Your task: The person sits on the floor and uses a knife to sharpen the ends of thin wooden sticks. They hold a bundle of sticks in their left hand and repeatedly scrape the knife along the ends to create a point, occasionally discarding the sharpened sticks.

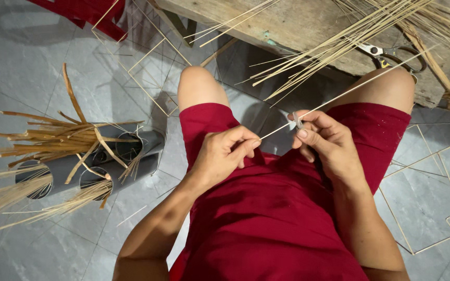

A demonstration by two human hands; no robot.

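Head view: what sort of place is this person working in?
Probably a home craft workshop for bamboo or cane work. Thin sticks lie on a rough wooden bench beside scissors, grey tubes on the tiled floor hold strips, and both hands work one stick.

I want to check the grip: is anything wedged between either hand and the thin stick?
Nothing visible does. The left hand pinches the near end of the thin stick; the right hand holds it too, with a small blade against it.
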